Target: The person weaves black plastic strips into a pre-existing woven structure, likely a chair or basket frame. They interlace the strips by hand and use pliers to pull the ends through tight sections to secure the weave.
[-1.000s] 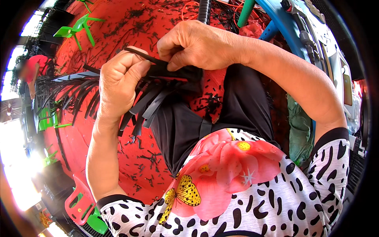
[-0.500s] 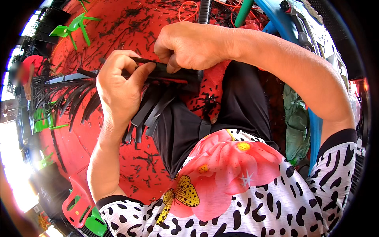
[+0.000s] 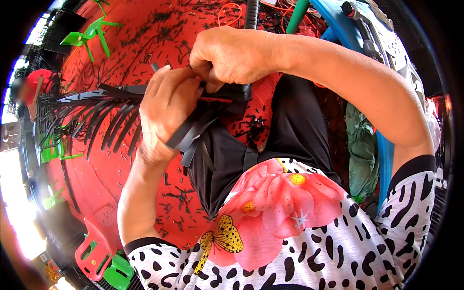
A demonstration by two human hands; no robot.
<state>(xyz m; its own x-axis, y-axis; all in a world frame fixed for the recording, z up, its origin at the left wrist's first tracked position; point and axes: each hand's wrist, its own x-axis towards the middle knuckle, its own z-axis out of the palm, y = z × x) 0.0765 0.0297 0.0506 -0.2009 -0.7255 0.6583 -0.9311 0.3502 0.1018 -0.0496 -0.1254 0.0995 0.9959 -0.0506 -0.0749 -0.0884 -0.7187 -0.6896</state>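
Note:
My left hand (image 3: pixel 166 104) is closed at a dark frame, its fingertips bent over a flat black strip (image 3: pixel 198 129) whose loose end hangs below the wrist. Right beside it, my right hand (image 3: pixel 237 55) is curled in a fist, thumb and fingers pinched close above the frame's black corner (image 3: pixel 239 93). What those pinched fingertips hold is hidden by the hand. Several more black strips (image 3: pixel 108 121) fan out to the left from the frame's long edge and dangle over the floor. A ribbed black bar (image 3: pixel 251 17) runs away from the corner.
Short black offcuts lie scattered over the red floor (image 3: pixel 140 53). Small green chairs (image 3: pixel 89 35) stand at far left, and a red chair back (image 3: pixel 95 249) at lower left. A blue rim (image 3: pixel 385 164) and a crumpled green sack (image 3: pixel 362 150) are on the right. Another person (image 3: pixel 36 84) is at far left.
My left hand has slid right along the frame until it meets my right hand, its fingers folding over. The hanging strips beneath it have shifted right. My right hand stays nearly still.

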